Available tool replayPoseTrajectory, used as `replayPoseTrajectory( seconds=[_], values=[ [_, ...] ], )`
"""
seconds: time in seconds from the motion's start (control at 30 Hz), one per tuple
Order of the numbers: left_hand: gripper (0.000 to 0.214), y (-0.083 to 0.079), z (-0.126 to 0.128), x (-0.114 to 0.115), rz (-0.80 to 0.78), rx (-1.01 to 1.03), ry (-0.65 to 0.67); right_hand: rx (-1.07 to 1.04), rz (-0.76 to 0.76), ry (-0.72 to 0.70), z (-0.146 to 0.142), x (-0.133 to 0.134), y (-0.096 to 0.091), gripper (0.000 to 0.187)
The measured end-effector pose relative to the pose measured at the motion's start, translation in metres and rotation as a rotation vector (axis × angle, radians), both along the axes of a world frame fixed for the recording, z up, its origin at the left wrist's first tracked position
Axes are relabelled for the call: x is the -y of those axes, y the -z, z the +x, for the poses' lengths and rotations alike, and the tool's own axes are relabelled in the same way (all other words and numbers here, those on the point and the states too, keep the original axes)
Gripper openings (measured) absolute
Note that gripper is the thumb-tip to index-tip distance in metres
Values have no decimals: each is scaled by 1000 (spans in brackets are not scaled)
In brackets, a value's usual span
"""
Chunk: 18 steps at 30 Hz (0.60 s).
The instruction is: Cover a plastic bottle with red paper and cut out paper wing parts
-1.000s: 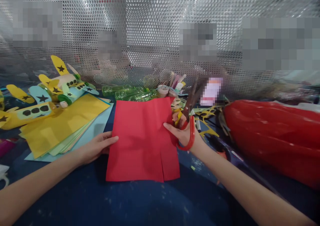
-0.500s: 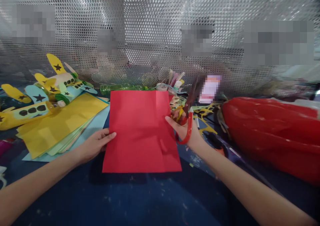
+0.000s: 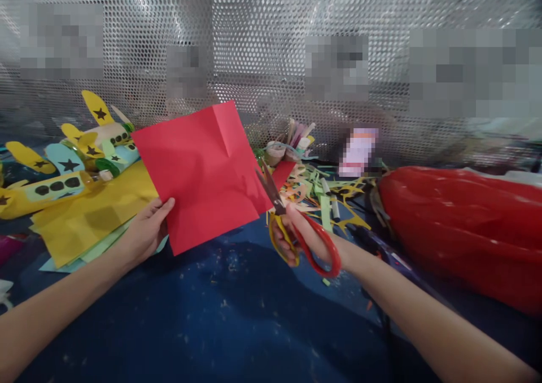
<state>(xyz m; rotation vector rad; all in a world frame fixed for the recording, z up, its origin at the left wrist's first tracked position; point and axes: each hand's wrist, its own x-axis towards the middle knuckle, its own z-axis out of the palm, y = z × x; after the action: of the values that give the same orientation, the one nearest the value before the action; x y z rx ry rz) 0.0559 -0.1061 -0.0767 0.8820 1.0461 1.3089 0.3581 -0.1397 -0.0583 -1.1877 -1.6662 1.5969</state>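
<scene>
My left hand (image 3: 145, 233) pinches the lower left corner of a red paper sheet (image 3: 199, 174) and holds it raised and tilted above the dark blue table (image 3: 220, 321). My right hand (image 3: 302, 239) grips scissors (image 3: 292, 225) with red and yellow handles. Their blades are parted and point up and left, meeting the sheet's right edge. A crease runs down the upper part of the sheet.
A stack of yellow, green and blue paper (image 3: 93, 213) lies at the left, with paper airplanes (image 3: 63, 162) behind it. Paper scraps and markers (image 3: 326, 194) litter the middle right. A shiny red plastic bag (image 3: 461, 225) fills the right. A perforated metal screen (image 3: 271, 49) closes the back.
The red sheet lay flat on the table under both hands; now my left hand has lifted and tilted it. My right hand has turned the scissors and brought the blades to the sheet's edge.
</scene>
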Motion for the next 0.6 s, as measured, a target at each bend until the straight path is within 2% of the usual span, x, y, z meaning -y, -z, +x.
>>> replayPoseTrajectory(
  seconds=[0.1, 0.27, 0.6],
  values=[
    [26, -3, 1, -1, 16, 14, -27, 134, 20, -56, -2, 9, -8, 65],
    [21, -4, 0, -1, 12, 15, -67, 239, -65, -35, -8, 14, -19, 67],
    [22, -8, 6, 3, 6, 55, -33, 253, -79, -79, -5, 13, -13, 68]
  ],
)
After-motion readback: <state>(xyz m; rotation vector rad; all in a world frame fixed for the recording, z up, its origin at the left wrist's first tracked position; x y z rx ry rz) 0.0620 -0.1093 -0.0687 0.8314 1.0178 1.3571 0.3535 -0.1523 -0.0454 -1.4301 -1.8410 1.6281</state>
